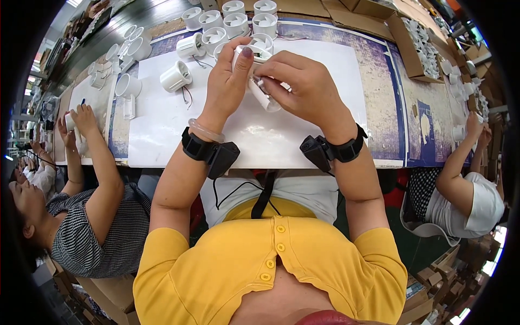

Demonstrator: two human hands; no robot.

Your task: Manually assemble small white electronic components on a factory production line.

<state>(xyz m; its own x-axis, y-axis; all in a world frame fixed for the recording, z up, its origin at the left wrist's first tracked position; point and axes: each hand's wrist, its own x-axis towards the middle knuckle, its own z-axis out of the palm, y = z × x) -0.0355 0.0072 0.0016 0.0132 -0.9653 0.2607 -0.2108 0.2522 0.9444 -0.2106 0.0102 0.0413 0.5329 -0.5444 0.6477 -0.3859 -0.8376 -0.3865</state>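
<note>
A white plastic piece (pixel 264 99), apparently raised above the far part of a white sheet (pixel 260 143) on the tabletop (pixel 382 97), between the person's 2 hands. The relation that matters most, as judged here, is the line of its narrow stem: the long axis slopes from the round end, at upper left, toward the person and slightly to the right, so that the right fingers meet the stem from its right side. Left hand (pixel 226 81): closed around the round end, thumb laid over the near face; this grip appears to bear the piece. Right hand (pixel 306 81): thumb and fingers drawn nearly together on the piece, at the root of the stem; the grip is narrow, and whether it also pinches a separate small part cannot be told, since the fingers cover the spot. The left is nearer the round end, the right nearer the stem.

Appearance: smooth and white, with a curved rim; a small dark patch shows within the rim, and the free end of the stem looks rounded. Beyond the hands stands a cluster of white round fan housings (pixel 236 24) with vanes inside. To the left, 1 white housing (pixel 174 78) lies tipped over, thin wires (pixel 188 96) trailing beside it.
</note>
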